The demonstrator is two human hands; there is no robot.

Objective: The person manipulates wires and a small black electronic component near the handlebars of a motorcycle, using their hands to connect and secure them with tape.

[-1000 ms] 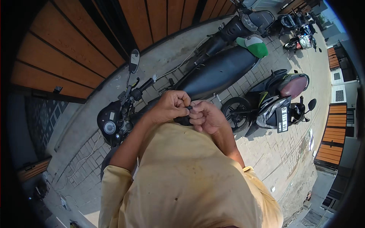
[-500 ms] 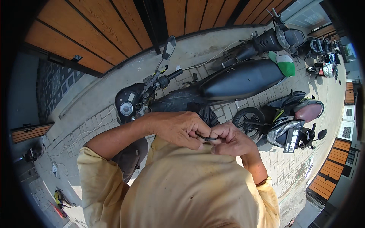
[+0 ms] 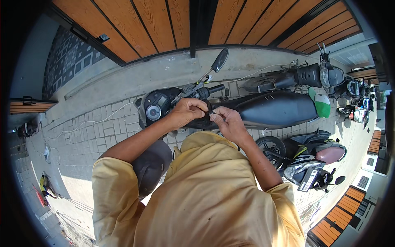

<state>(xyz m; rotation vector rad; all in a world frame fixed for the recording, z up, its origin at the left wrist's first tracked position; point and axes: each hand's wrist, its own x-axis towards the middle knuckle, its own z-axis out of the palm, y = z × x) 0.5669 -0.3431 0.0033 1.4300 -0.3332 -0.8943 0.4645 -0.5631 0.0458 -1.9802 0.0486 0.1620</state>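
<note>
My left hand (image 3: pixel 187 113) is closed in a pinch, with thumb and forefinger together. Facing it, my right hand (image 3: pixel 229 122) pinches as well. Between the fingertips is a small black cord-like piece (image 3: pixel 209 112), mostly covered by the fingers; its exact kind does not show. Both hands are above the front part of a black motorcycle (image 3: pixel 271 109), close behind its handlebar. To the left of my hands sits the motorcycle's round speedometer (image 3: pixel 154 112). The right handlebar grip (image 3: pixel 216 88) and a mirror (image 3: pixel 220 60) stand just beyond them.
A green and white cap (image 3: pixel 320 103) lies on the seat's rear end. Behind the motorcycle stands a dark scooter (image 3: pixel 284 78); another scooter (image 3: pixel 302 158) is parked at the right. A wood-slatted gate (image 3: pixel 156 24) runs along the back. A thin cable (image 3: pixel 92 121) crosses the paving at left.
Both hands have moved away from my body, over the motorcycle, with the black piece still between them. My view has shifted, so the motorcycle appears further right.
</note>
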